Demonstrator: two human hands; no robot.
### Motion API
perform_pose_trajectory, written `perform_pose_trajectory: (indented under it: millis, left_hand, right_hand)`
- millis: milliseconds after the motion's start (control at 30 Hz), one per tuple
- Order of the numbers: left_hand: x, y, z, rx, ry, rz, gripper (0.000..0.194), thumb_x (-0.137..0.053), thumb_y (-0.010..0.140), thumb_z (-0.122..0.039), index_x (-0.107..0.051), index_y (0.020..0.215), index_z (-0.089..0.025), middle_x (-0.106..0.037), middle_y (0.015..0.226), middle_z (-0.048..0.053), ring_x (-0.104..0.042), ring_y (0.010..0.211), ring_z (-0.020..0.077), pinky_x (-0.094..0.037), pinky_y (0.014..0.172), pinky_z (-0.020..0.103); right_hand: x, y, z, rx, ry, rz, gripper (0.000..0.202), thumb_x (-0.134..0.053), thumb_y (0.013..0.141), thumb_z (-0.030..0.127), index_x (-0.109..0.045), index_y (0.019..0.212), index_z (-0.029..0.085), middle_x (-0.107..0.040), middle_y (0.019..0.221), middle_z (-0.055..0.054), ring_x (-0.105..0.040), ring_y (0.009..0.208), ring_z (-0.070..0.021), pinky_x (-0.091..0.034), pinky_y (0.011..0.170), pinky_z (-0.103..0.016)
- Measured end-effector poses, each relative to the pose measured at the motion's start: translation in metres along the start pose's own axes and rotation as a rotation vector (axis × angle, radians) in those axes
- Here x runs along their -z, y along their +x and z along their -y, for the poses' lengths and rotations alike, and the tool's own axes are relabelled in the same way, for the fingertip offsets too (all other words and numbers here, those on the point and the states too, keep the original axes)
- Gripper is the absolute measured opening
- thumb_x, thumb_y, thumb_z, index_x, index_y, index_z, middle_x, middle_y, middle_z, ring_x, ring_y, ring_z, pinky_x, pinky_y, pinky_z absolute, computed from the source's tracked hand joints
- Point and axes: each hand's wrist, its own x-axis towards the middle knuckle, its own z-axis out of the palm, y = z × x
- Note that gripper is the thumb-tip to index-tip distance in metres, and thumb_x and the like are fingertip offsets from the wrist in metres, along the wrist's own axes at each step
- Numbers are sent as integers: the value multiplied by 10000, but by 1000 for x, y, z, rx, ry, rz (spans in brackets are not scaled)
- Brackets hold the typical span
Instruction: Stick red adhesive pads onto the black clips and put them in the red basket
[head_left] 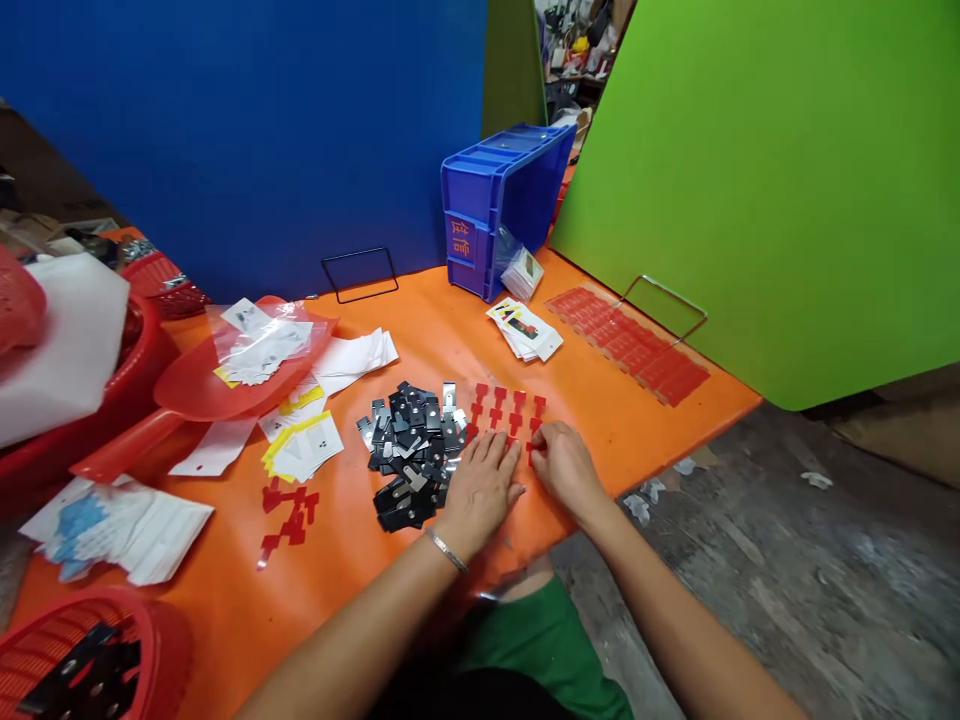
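Red basket (148, 628) at left edge of desk (637, 425). My left hand (480, 490) palm-down, fingers loosely apart; right hand (568, 468) curled at red pieces (518, 402), pinch unclear. Palm drift could skew rows.

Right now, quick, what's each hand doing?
Left hand: open, palm down by the red pieces, nothing visibly held.
Right hand: fingers curled at the red pieces; can't tell whether it's gripping one.
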Motion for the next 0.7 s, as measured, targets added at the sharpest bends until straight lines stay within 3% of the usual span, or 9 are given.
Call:
perform_pose_trajectory:
  millis: [300, 400, 500, 600, 700]
  left_hand:
    - [2, -1, 1, 21, -36, 24, 557, -485, 858, -427, -392, 1351, -184, -403, 1415, 113, -326, 1316, 255, -276, 1082, 412]
    - [3, -1, 1, 25, -71, 33, 557, -495, 853, -429, -393, 1345, -190, -399, 1415, 116, -313, 1322, 258, -273, 1082, 425]
    - [16, -2, 6, 29, -189, 6, 537, -544, 828, -431, -439, 1288, -176, -436, 1367, 138, -375, 1273, 253, -332, 1043, 402]
    - [41, -8, 24, 155, -267, -106, 311, -526, 854, -367, -543, 1094, -170, -551, 1147, 117, -516, 1065, 214, -439, 902, 343]
    - [63, -17, 55, 407, -132, -205, 135, -513, 862, -277, -561, 929, -171, -557, 957, 95, -529, 924, 223, -453, 813, 366]
  right_hand:
    - [13, -8, -8, 73, 433, -76, 59, -510, 726, 233, -530, 678, 205, -570, 707, -32, -538, 662, -178, -436, 611, -287]
    - [29, -15, -2, 18, 537, -193, 87, -540, 750, 290, -550, 731, 206, -590, 784, -41, -562, 704, -178, -456, 626, -288]
    - [41, -18, 8, -94, 676, -261, 140, -597, 744, 336, -570, 773, 201, -606, 796, -36, -571, 676, -163, -464, 616, -281]
    - [43, -19, 21, -134, 829, -196, 187, -654, 707, 364, -582, 742, 195, -601, 715, -23, -566, 632, -155, -465, 588, -271]
    - [35, -22, 38, -118, 933, -109, 225, -694, 676, 388, -584, 706, 194, -595, 672, -17, -564, 628, -156, -471, 590, -271]
